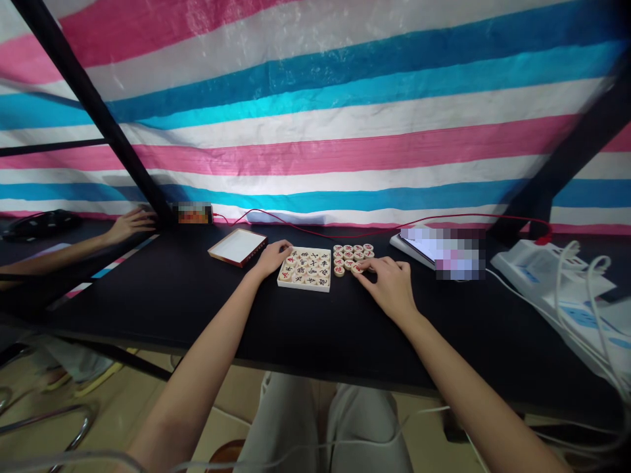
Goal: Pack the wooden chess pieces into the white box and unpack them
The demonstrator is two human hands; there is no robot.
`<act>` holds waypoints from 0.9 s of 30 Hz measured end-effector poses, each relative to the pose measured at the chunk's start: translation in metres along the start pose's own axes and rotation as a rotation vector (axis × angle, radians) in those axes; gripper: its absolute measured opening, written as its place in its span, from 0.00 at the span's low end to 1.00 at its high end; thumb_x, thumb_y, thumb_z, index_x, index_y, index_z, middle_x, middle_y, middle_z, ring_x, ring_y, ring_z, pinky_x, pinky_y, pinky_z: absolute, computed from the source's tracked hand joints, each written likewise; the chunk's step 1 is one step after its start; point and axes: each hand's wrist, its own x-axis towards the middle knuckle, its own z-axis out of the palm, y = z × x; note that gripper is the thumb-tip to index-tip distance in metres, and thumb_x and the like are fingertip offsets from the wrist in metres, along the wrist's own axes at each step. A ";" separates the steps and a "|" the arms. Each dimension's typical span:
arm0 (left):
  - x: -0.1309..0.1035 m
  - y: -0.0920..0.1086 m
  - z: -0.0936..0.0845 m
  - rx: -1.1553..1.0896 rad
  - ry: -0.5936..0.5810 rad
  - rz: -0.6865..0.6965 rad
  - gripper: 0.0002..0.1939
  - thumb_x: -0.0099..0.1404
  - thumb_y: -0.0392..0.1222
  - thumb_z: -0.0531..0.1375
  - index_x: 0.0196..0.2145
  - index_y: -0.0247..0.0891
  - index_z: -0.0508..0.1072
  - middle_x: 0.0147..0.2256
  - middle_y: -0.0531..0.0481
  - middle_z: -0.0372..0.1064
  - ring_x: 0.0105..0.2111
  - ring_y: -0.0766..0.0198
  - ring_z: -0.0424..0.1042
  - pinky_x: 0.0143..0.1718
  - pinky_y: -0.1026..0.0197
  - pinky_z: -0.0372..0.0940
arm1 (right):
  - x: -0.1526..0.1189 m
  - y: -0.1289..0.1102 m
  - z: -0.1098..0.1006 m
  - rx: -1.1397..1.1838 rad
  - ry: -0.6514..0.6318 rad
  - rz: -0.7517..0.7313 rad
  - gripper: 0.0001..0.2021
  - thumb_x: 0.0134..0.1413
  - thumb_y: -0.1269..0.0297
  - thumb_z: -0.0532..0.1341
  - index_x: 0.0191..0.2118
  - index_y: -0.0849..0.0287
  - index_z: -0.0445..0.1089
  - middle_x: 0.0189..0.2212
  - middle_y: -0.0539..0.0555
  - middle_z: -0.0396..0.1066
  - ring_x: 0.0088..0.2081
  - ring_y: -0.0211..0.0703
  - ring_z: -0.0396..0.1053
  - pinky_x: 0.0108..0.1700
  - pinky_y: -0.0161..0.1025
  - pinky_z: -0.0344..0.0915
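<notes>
A white box (pixel 303 285) on the black table holds several round pieces, most with black characters and at least one with red at its left side. My left hand (pixel 273 257) rests at the box's upper left corner, fingers bent over a piece or the rim; which one is unclear. Right of the box, several round pieces with red characters (pixel 348 249) lie in rows. My right hand (pixel 389 279) has its thumb and forefinger closed on a red-character piece (pixel 357 269) at the lower right of those rows.
An open box lid (pixel 239 246) lies left of the box. A lit phone (pixel 428 246) on a white stand and a white power strip (pixel 557 282) with cables are at the right. Another phone (pixel 192 213) stands at the back left. Another person's hand (pixel 132 223) is at the far left.
</notes>
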 end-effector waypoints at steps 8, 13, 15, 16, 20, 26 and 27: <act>0.001 -0.003 0.002 -0.002 0.001 0.001 0.17 0.60 0.49 0.50 0.36 0.37 0.73 0.32 0.49 0.71 0.32 0.62 0.68 0.36 0.61 0.60 | -0.002 0.003 0.001 -0.086 -0.009 0.026 0.10 0.57 0.58 0.54 0.32 0.57 0.67 0.33 0.52 0.73 0.38 0.45 0.64 0.38 0.43 0.44; 0.000 -0.001 0.002 0.004 0.002 -0.008 0.16 0.60 0.48 0.50 0.37 0.37 0.73 0.32 0.49 0.71 0.32 0.62 0.67 0.36 0.61 0.59 | -0.002 0.003 0.001 -0.095 -0.017 0.043 0.10 0.57 0.57 0.54 0.32 0.58 0.66 0.31 0.53 0.72 0.36 0.45 0.63 0.37 0.43 0.43; -0.001 0.000 0.001 0.001 -0.001 -0.012 0.16 0.60 0.48 0.50 0.37 0.37 0.72 0.32 0.49 0.71 0.32 0.62 0.67 0.36 0.62 0.59 | -0.002 0.003 0.002 -0.092 -0.027 0.036 0.11 0.57 0.56 0.54 0.32 0.58 0.66 0.31 0.54 0.72 0.36 0.45 0.63 0.38 0.43 0.43; -0.002 0.001 0.001 0.000 0.000 -0.016 0.16 0.60 0.48 0.50 0.36 0.37 0.72 0.32 0.49 0.71 0.32 0.62 0.67 0.36 0.62 0.59 | -0.002 0.004 0.002 -0.093 -0.032 0.031 0.11 0.57 0.56 0.54 0.32 0.58 0.66 0.32 0.54 0.72 0.36 0.45 0.62 0.38 0.43 0.43; -0.003 0.003 0.000 0.007 0.003 -0.028 0.16 0.60 0.48 0.50 0.36 0.37 0.72 0.32 0.49 0.71 0.32 0.62 0.67 0.36 0.62 0.60 | -0.002 0.003 0.002 -0.088 -0.049 0.011 0.11 0.58 0.57 0.54 0.32 0.57 0.66 0.33 0.53 0.72 0.37 0.45 0.62 0.38 0.43 0.43; -0.003 0.004 0.000 0.009 0.003 -0.034 0.15 0.60 0.47 0.50 0.36 0.37 0.72 0.32 0.49 0.71 0.33 0.62 0.67 0.37 0.62 0.60 | -0.001 -0.002 0.000 -0.049 -0.060 -0.007 0.10 0.58 0.58 0.54 0.32 0.56 0.67 0.34 0.53 0.73 0.38 0.45 0.63 0.39 0.44 0.44; -0.003 0.004 0.000 0.007 0.004 -0.035 0.15 0.60 0.47 0.50 0.36 0.37 0.72 0.33 0.49 0.71 0.33 0.62 0.67 0.37 0.61 0.60 | -0.001 -0.002 0.001 -0.040 -0.063 -0.016 0.10 0.58 0.58 0.54 0.32 0.56 0.67 0.34 0.53 0.73 0.38 0.45 0.63 0.39 0.44 0.44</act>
